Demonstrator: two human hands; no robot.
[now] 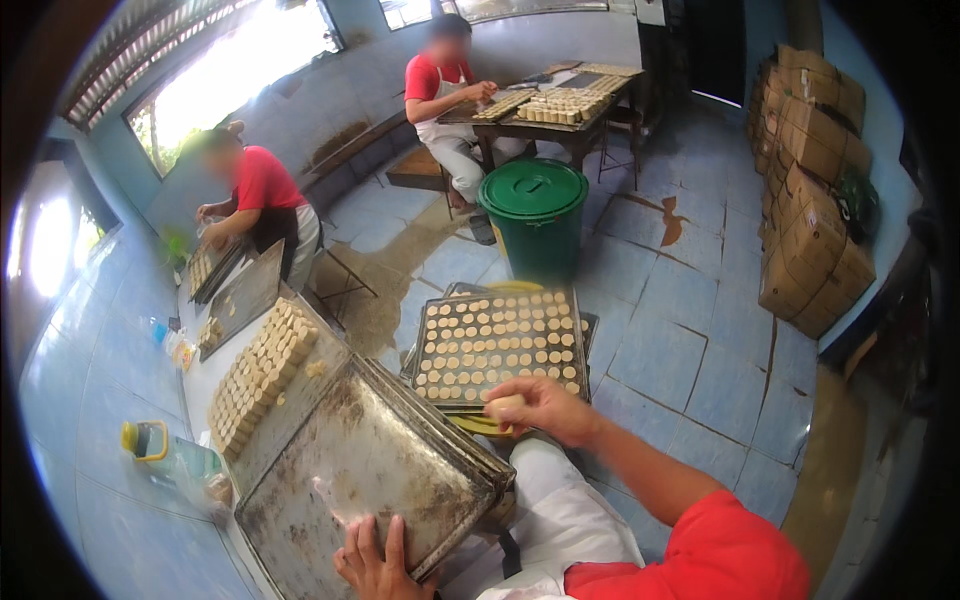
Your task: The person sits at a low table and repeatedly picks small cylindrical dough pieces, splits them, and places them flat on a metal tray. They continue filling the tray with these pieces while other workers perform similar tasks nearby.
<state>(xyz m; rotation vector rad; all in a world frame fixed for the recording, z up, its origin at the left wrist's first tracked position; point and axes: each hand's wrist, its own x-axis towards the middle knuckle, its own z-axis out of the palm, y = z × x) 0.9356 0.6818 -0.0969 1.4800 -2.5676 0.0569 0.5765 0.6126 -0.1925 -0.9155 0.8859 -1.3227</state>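
Note:
My left hand (pixel 385 560) rests flat with its fingers spread on the top sheet of a stack of worn metal baking trays (pixel 350 460). In the fingers of my right hand (pixel 550 410) is a pale round dough piece (pixel 506 407), held over the near edge of another baking tray (pixel 428 350). Rows of flat pale dough rounds (pixel 497 328) cover that tray. Beyond my left hand, many short dough cylinders (pixel 262 375) stand packed together on a tray, with a few dough scraps (pixel 316 369) beside them.
Past the dotted tray stands a green lidded bin (pixel 535 215). One person (pixel 265 190) works at the left bench, another (pixel 440 95) at a far table (pixel 490 128). Tied cardboard boxes (pixel 812 190) line the right wall. A plastic jug (pixel 175 450) with a yellow cap stands left.

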